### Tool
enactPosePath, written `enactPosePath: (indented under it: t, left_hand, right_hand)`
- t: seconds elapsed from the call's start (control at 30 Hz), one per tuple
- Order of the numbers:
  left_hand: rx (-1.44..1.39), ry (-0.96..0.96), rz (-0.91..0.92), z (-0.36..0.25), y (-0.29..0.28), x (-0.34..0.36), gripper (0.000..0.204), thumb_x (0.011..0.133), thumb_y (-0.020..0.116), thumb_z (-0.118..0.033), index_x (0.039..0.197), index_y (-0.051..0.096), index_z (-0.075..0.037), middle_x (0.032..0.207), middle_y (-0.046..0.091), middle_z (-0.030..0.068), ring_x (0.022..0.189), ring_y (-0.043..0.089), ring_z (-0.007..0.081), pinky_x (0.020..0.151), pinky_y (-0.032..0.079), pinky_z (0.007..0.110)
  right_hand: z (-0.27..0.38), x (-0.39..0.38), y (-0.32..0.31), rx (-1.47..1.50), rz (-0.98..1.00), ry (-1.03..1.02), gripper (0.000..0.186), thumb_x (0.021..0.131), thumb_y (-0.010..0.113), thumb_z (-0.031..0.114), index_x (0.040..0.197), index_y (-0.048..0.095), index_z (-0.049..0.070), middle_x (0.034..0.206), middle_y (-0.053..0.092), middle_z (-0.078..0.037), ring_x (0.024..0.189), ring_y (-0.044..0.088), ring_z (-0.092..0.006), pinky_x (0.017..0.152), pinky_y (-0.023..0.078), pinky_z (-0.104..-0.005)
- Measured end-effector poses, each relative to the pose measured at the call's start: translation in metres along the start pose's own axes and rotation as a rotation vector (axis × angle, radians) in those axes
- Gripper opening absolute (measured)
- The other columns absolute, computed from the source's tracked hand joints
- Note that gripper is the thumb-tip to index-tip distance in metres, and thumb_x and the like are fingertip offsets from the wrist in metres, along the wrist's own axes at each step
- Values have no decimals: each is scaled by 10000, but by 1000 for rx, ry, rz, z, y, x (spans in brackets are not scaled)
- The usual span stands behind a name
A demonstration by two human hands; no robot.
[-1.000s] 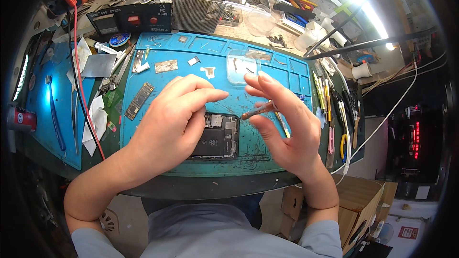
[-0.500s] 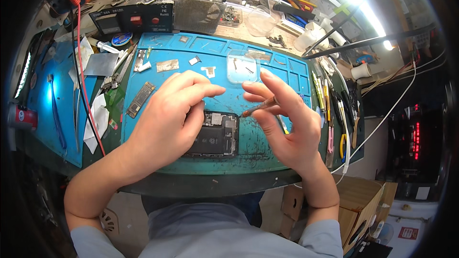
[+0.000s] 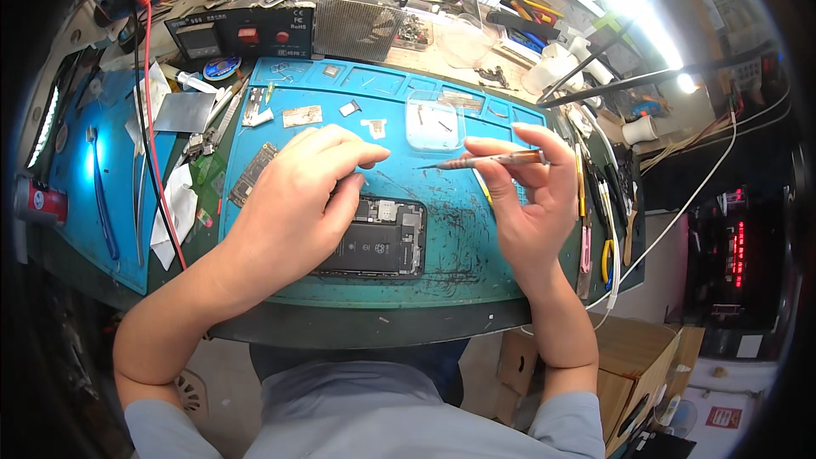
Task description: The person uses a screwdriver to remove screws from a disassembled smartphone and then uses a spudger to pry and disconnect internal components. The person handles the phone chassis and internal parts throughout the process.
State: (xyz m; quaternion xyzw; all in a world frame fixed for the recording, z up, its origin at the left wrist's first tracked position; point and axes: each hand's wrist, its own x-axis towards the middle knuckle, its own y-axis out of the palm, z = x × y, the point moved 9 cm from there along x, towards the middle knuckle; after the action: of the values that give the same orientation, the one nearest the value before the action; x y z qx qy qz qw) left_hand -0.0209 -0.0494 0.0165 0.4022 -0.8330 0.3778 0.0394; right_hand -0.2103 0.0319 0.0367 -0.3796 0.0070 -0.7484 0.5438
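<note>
My left hand hangs over the left part of an opened black smartphone, index finger extended and thumb apart from it; nothing shows between them. My right hand grips a thin orange-and-grey screwdriver, its dark point aimed leftward above the blue mat, up and right from the phone. Behind the hands, a clear plastic box holds small dark pieces. A circuit board is partly hidden behind my left hand.
Left are a second blue mat, white paper and hanging cables. A black powered unit stands behind. Pens, pliers and tools line the right side, with a white cable and black lamp arm.
My right hand has moved right, and the screwdriver now lies more level with its point higher, away from the phone. My left hand has shifted slightly upward and left.
</note>
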Motion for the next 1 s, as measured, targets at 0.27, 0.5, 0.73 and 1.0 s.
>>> enactPosePath:
  t: [0.27, 0.5, 0.73, 1.0]
  left_hand:
    - [19, -43, -4, 8, 0, -2, 205, 911, 700, 4, 1116, 716, 10, 1015, 716, 136, 932, 696, 279, 838, 549, 375]
    - [-150, -166, 65, 11, 7, 0, 188, 874, 793, -46, 1044, 721, -14, 979, 722, 79, 823, 697, 176, 693, 536, 307]
    - [-167, -135, 53, 4, 9, 0, 157, 865, 818, -68, 985, 730, -20, 919, 721, 61, 791, 681, 158, 662, 515, 290]
    - [-153, -121, 34, 2, 8, 1, 102, 865, 812, -60, 926, 739, -24, 858, 717, 55, 766, 672, 158, 658, 510, 284]
  right_hand:
    - [-10, 2, 5, -20, 7, 45, 407, 994, 696, -22, 1339, 480, -30, 1066, 769, -216, 1014, 776, -262, 887, 637, -352]
    - [4, -3, 1, 127, -11, -7, 444, 968, 727, -34, 1322, 460, -19, 1057, 758, -215, 1014, 776, -262, 871, 633, -328]
    - [9, -7, 3, 201, -9, -28, 463, 942, 752, -57, 1305, 466, -23, 1023, 744, -187, 1006, 781, -271, 857, 632, -314]
    - [10, -8, 5, 201, 2, -65, 466, 931, 759, -68, 1295, 470, -26, 1031, 739, -177, 986, 786, -268, 838, 636, -308]
